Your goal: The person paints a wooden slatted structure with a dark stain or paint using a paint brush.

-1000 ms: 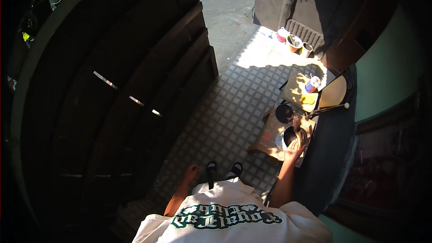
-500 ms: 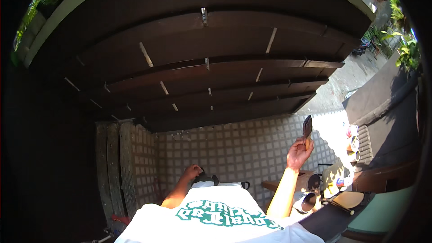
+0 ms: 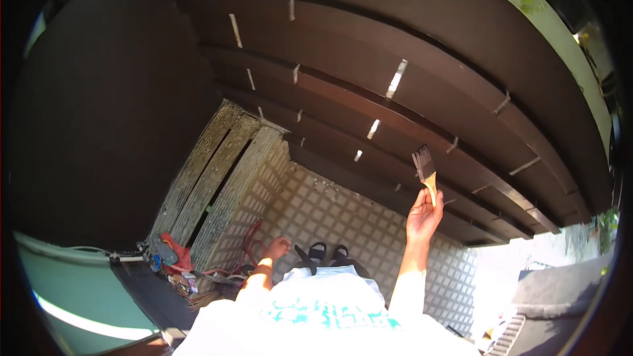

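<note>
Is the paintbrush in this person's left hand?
No, the right hand holds the paintbrush, bristles up, while the left hand is well apart from it.

- Paintbrush (image 3: pixel 426 170) at 3 o'clock: yellowish handle, dark muddy-brown bristles
- Plank panel (image 3: pixel 343 46) at 12: dark chocolate brown, broken up by pale slits
- Floor (image 3: pixel 369 224) around 5: checked, pale squares with darker greyish lines
- Wooden slats (image 3: pixel 227 158) at 9: streaky grey-tan
- Wall (image 3: pixel 79 296) at 8: minty green, bright white stripe
- Shirt (image 3: pixel 310 339) at 6: white, teal lettering
</note>
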Demonstrator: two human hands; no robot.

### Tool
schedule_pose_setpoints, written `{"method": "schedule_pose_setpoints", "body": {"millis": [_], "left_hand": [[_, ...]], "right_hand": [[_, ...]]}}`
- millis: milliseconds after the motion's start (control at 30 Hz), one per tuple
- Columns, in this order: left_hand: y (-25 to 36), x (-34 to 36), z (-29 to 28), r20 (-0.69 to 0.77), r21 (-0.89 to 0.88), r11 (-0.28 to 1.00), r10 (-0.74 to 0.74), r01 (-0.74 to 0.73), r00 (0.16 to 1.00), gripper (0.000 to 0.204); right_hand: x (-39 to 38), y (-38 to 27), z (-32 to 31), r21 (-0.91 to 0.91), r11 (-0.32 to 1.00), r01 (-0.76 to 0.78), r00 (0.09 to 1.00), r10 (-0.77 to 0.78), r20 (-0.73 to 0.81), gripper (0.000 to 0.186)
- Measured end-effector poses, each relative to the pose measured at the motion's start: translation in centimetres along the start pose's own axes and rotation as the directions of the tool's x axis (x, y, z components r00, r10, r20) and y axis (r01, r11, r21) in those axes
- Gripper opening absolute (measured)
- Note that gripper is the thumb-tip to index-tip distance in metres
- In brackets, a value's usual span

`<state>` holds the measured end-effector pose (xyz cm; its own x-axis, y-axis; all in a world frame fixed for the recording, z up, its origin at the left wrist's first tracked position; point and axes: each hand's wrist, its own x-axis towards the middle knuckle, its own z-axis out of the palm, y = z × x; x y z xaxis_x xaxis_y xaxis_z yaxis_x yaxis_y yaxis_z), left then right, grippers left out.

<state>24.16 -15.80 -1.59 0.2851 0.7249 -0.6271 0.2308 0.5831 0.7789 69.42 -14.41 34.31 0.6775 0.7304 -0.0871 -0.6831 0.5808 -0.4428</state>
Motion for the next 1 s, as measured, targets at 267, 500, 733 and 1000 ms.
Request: {"method": "schedule_pose_setpoints", "body": {"millis": [267,500,733,1000], "left_hand": [[3.7,-3.9,1.9,-0.187,0.052,0.995,-0.077,0.088,0.979,0.022],[4.7,-3.8,2.4,-0.34,0.055,0.997,-0.03,0.051,0.94,0.027],[8.4,-3.4,1.0,-0.419,0.25,0.964,0.019,0.095,0.908,0.023],[9.0,1.1,-6.9,-0.335,0.386,0.901,-0.064,0.199,0.94,0.02]], "right_hand": [[3.0,6.1,3.8,-0.167,0.986,0.013,0.995,0.004,0.099,0.017],[4.8,8.1,4.9,-0.182,0.981,-0.074,0.982,0.103,0.158,0.016],[5.3,9.7,5.3,-0.158,0.983,-0.092,0.978,0.119,0.173,0.019],[2.5,17.2,8.7,-0.251,0.965,-0.07,0.981,0.111,0.156,0.014]]}}
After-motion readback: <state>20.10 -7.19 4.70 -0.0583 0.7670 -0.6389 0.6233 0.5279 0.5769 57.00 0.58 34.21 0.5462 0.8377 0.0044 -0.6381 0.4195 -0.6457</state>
